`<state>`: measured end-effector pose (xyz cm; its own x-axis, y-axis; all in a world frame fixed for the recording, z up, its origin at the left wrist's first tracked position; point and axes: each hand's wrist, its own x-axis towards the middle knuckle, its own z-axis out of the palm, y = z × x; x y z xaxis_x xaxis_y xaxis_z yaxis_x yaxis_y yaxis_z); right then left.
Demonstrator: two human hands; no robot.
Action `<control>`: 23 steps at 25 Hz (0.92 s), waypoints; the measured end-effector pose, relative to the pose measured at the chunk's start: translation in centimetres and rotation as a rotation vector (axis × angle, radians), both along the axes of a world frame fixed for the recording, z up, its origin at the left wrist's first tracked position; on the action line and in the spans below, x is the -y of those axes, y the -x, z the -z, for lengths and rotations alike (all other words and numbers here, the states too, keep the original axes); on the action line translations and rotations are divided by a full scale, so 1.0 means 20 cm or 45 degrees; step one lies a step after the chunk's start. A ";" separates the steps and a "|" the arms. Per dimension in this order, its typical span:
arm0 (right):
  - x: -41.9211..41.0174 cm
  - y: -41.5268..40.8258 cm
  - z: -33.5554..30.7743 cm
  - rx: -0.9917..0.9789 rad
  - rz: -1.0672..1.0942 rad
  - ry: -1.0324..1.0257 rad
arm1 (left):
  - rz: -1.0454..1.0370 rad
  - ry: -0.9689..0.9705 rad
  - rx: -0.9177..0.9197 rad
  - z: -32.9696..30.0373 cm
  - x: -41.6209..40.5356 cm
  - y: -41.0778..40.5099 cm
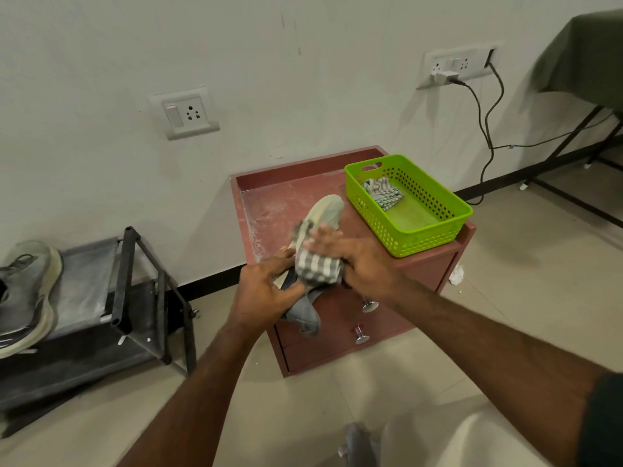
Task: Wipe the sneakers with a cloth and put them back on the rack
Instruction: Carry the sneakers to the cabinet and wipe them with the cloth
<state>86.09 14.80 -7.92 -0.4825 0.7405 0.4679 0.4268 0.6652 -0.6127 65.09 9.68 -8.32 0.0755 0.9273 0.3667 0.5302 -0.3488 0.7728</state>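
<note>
A: The right hand [350, 261] presses the cloth [315, 267] onto the sneaker [323, 214] with fingers laid out straight. The left hand [266, 288] curls round the heel end and grips it, I think, though the cloth hides part of that hold.

B: Where does the shoe sit?

A: At the front edge of the bench [273, 203], toe towards the back, heel end out past the edge over the drawers. That is the biggest risk in my view: a hard stroke towards the front could push the shoe off onto the floor, since only the left hand steadies it.

B: Anything else?

A: The basket [424, 230] stands just beside, at the right edge, with its front corner already at that edge. A wide swing of the right elbow could knock it over the side. A smaller worry is the pale dust on the bench top, which could foul the cloth and smear back onto the shoe.

B: How does the shoe look?

A: Pale grey upper, cream sole, a bit dull at the toe. It is blurred, so I cannot judge how clean it is. Its mate [27, 294] lies on the rack [135, 291] at the left.
</note>
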 end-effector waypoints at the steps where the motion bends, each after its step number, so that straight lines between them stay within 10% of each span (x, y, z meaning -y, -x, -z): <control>1: 0.01 -0.01 0.01 0.093 -0.114 -0.033 | 0.002 -0.010 -0.007 0.00 -0.01 0.00; 6: -0.24 -0.13 -0.04 -0.218 0.575 0.071 | -0.062 0.011 0.041 0.02 0.00 -0.02; 11: -0.14 0.05 0.00 0.213 -0.103 -0.238 | 0.006 -0.116 -0.032 0.01 -0.01 -0.02; 17: -0.39 -0.05 -0.03 -0.162 0.758 0.099 | -0.059 -0.051 -0.010 0.05 -0.01 -0.02; 23: -0.27 -0.06 0.02 -0.065 0.344 -0.120 | -0.070 -0.092 -0.041 0.05 -0.02 -0.01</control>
